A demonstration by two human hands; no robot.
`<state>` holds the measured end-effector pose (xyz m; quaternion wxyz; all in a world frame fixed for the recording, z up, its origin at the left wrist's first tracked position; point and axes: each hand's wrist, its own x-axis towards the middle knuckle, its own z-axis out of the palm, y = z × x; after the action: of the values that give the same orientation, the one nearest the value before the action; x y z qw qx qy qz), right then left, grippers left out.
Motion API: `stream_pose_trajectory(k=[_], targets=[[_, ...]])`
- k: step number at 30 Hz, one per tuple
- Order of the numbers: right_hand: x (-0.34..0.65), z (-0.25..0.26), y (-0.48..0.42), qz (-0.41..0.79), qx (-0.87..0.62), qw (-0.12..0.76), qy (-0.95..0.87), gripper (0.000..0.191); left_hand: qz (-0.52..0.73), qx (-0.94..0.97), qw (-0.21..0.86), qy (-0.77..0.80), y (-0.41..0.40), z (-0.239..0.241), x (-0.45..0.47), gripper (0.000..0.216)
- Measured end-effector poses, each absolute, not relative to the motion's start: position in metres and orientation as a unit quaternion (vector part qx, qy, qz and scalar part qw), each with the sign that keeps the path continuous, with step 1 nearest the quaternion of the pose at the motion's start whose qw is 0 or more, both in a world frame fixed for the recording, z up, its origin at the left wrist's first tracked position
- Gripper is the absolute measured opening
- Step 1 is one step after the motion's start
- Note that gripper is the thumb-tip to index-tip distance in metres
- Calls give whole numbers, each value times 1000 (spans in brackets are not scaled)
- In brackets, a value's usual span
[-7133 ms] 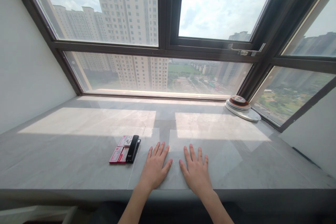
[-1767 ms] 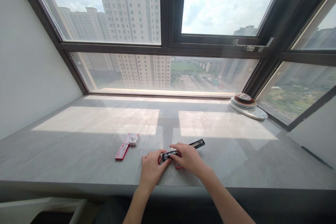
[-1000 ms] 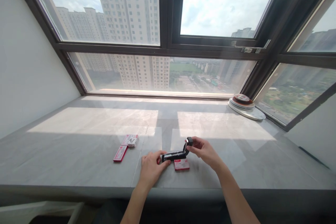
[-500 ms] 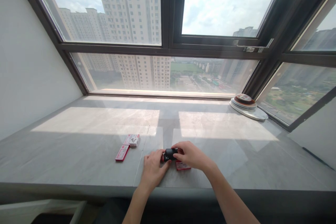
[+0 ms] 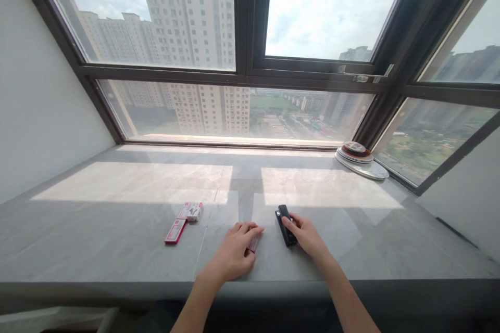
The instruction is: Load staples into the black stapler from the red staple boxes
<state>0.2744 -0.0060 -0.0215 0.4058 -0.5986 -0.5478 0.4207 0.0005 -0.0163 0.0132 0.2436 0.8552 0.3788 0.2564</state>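
A closed black stapler (image 5: 285,223) lies flat on the grey stone sill (image 5: 117,229). My right hand (image 5: 307,234) is curled around its near end, fingers on its side. To its left, my left hand (image 5: 233,252) has its fingers closed over a small red staple box (image 5: 254,243), which peeks out past the fingertips. Two more red and white staple boxes, one flat (image 5: 175,230) and one slightly raised (image 5: 190,211), lie further left on the sill.
A stack of round plates (image 5: 359,158) sits at the far right corner of the sill by the window frame. Large windows run along the back. A white wall bounds the left side.
The stapler was open and held between both hands; it is now shut and lies to the right under my right hand. My left hand has closed on the red staple box.
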Motion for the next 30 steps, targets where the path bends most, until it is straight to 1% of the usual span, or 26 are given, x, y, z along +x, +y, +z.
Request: stream_pose_trajectory(k=[2,5,10,14,15,16,18,19,20,21,22,24,27,30], targets=[[272,-24,-22,471,-579,418,-517,69,266,823,265,427,-10,10,-20,75],[257,-26,-37,506,-546,442,-501,71,269,792,299,459,-8,5,-31,86],[221,-30,-38,516,-524,447,-509,71,256,803,312,437,-13,-3,-7,93],[211,-31,-35,505,-537,452,-501,73,265,804,327,419,-16,0,2,94],[211,-31,-35,504,-539,455,-498,73,279,801,324,420,-16,1,0,91],[211,-31,-35,505,-539,457,-496,73,299,794,308,430,-16,2,-5,84],[212,-32,-36,504,-537,462,-494,71,357,756,228,499,-16,4,-23,58],[212,-32,-36,502,-539,465,-492,70,384,715,164,560,-16,3,-36,46],[212,-33,-36,500,-541,466,-489,69,401,659,93,630,-15,2,-51,39],[212,-33,-36,499,-543,468,-487,69,401,590,27,701,-14,-1,-68,38],[211,-34,-36,499,-544,469,-484,69,380,528,-22,759,-13,-4,-86,42],[210,-34,-36,501,-542,470,-483,69,313,483,-46,816,-13,-12,-119,51],[210,-33,-37,507,-538,466,-486,69,217,553,3,805,-16,-18,-146,59],[211,-32,-37,514,-533,465,-485,70,159,669,85,721,-25,-13,-140,65]])
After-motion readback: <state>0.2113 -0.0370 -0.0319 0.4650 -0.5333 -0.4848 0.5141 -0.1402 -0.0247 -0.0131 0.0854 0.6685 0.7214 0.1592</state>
